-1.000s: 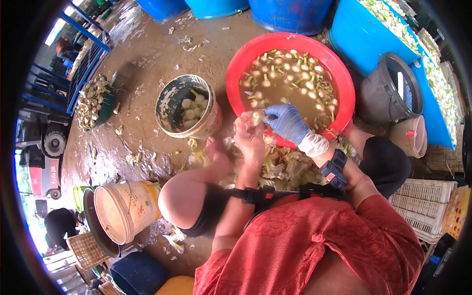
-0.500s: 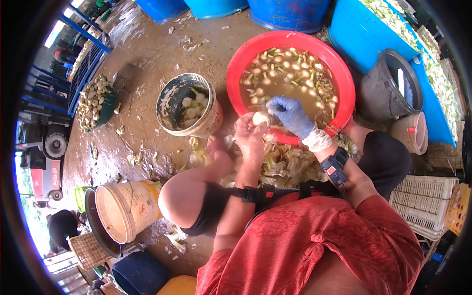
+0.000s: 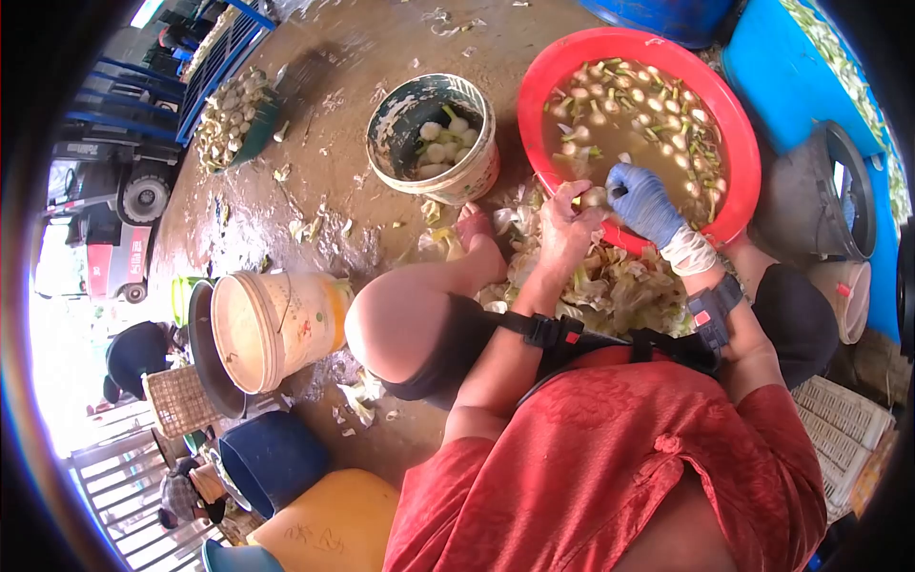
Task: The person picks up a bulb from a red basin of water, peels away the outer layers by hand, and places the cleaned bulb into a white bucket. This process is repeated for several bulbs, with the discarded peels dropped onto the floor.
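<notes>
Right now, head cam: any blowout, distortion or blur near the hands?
Head view: heavy fisheye, black vignette all round; daylight blows out the left edge by the gate; wet floor shows mild sheen; left hand, gloved right hand and bulb are evenly lit and fairly sharp.

Around the red basin (image 3: 629, 36), the left is blocked by a white bucket (image 3: 469, 181) just beside its rim, the right by a grey bucket (image 3: 791, 205) and blue tub (image 3: 782, 76), the near side by heaped peelings (image 3: 620, 286); open room lies on the wet floor (image 3: 315, 191) left of that bucket.
</notes>
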`<move>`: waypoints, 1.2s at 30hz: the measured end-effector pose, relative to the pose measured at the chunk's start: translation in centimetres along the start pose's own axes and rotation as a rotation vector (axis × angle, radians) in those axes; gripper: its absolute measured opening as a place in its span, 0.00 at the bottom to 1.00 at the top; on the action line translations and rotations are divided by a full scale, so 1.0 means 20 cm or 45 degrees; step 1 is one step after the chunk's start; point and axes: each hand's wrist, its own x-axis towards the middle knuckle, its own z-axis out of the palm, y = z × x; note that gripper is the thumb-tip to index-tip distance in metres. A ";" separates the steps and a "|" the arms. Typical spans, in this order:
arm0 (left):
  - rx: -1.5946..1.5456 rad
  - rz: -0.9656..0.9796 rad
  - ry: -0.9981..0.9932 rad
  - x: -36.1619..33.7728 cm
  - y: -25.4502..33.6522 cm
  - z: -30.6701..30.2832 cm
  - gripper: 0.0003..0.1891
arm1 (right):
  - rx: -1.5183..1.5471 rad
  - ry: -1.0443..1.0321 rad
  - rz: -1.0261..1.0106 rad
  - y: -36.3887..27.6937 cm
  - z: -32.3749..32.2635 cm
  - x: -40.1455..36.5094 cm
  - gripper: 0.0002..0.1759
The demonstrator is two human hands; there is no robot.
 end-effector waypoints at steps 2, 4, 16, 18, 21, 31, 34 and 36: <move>-0.042 -0.100 -0.104 -0.01 0.06 -0.03 0.23 | 0.061 0.008 0.036 0.05 0.01 0.01 0.04; -0.179 -0.126 -0.177 0.00 0.05 -0.04 0.22 | 0.043 0.100 0.049 0.15 0.05 0.02 0.04; -1.286 -0.196 -0.316 0.07 0.00 -0.13 0.20 | 0.862 0.080 0.187 0.13 -0.03 -0.12 0.08; -1.091 -0.197 -0.342 0.08 -0.02 -0.12 0.18 | 0.924 0.106 0.066 0.00 -0.12 -0.08 0.10; -1.052 -0.244 -0.217 0.05 0.03 -0.05 0.17 | 0.582 -0.253 0.040 -0.04 -0.12 -0.06 0.11; -0.284 -0.173 -0.243 0.00 0.05 -0.06 0.21 | 0.469 -0.283 -0.015 0.04 -0.05 -0.12 0.11; -0.120 0.025 -0.243 -0.01 0.06 -0.04 0.21 | 0.489 -0.182 -0.063 0.05 -0.02 -0.15 0.10; 0.178 0.258 -0.282 0.00 0.04 -0.04 0.23 | 0.698 -0.280 -0.043 0.09 0.05 -0.18 0.11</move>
